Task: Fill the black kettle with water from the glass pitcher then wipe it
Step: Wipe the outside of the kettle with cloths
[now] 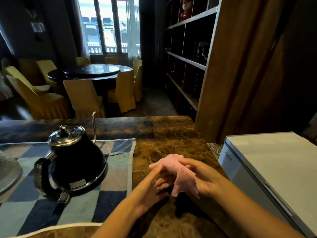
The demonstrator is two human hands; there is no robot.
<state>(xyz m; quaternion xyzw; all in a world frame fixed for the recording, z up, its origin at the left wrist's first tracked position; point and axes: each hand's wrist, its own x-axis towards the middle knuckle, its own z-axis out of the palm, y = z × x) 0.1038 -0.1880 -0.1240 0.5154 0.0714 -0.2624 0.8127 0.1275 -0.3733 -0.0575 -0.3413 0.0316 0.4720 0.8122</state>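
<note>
The black kettle point(75, 160) stands upright on a blue checked cloth mat point(106, 200), lid on, thin spout pointing away, handle toward me on the left. To its right, above the brown marble counter point(171, 138), both my hands hold a pink cloth point(173, 164). My left hand point(152, 184) grips its left edge from below. My right hand point(204, 179) pinches it from the right, and the cloth drapes over those fingers. The glass pitcher point(6, 170) shows only partly at the far left edge of the frame.
A white appliance box point(274, 165) sits close on the right, beside the counter. A wooden shelf unit point(192, 57) rises behind the counter's right end. Beyond the counter are a round dining table point(96, 71) and yellow-covered chairs.
</note>
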